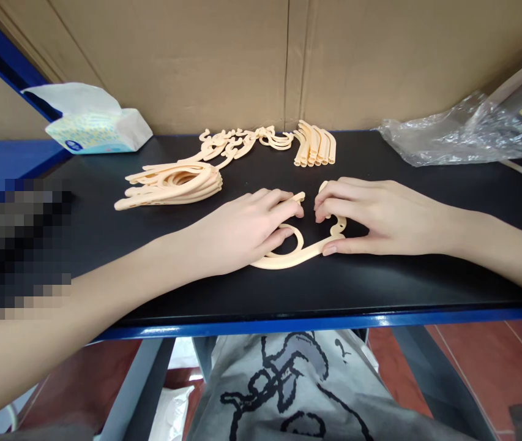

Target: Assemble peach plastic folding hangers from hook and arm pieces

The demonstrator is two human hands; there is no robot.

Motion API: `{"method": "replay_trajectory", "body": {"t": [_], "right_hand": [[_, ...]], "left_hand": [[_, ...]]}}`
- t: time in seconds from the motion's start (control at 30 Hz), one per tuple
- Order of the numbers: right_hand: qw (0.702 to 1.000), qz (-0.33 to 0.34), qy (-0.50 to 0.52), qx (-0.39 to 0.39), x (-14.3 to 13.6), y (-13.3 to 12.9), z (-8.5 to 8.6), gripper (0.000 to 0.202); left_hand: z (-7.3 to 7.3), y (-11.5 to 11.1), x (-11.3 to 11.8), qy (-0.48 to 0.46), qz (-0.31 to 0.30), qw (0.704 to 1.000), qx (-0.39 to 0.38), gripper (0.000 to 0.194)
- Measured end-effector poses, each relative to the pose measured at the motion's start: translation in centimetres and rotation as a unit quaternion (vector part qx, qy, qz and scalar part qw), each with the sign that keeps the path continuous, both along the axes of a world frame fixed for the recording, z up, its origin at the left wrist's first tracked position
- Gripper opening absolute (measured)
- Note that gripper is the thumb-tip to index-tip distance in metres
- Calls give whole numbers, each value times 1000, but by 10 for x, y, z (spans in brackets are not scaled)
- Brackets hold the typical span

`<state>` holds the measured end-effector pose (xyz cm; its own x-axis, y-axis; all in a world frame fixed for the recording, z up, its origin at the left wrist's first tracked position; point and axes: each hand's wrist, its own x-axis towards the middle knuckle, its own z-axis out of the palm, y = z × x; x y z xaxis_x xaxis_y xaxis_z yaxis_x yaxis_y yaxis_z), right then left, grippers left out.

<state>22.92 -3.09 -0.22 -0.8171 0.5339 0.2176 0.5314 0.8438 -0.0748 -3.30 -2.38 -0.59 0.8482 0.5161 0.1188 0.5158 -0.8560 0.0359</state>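
In front of me on the black tabletop lies a curved beige plastic hanger piece (283, 260), bowed towards me. My left hand (254, 229) is closed over its left part, the thumb beside a thin beige loop (298, 237). A short beige end (299, 197) pokes out at the left fingertips. My right hand (375, 214) has its thumb against the piece's right end and its fingers curled round a beige hook-like part (338, 226). The fingers hide much of these parts, so I cannot tell how they join.
Left of my hands lies a stack of curved beige pieces (173, 184). Behind are several beige hooks (228, 144) and a bundle of short curved tubes (314, 146). A tissue pack (95, 128) stands back left, a clear plastic bag (462, 131) back right. The table has a blue front edge (288, 324).
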Motion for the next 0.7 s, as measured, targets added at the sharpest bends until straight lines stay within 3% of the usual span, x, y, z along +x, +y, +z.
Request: {"method": "replay_trajectory", "body": {"t": [0.7], "right_hand": [[1000,-7,-8,6,1,2,0,50]], "left_hand": [[1,0,1,0,-4,1000,6,32]]}}
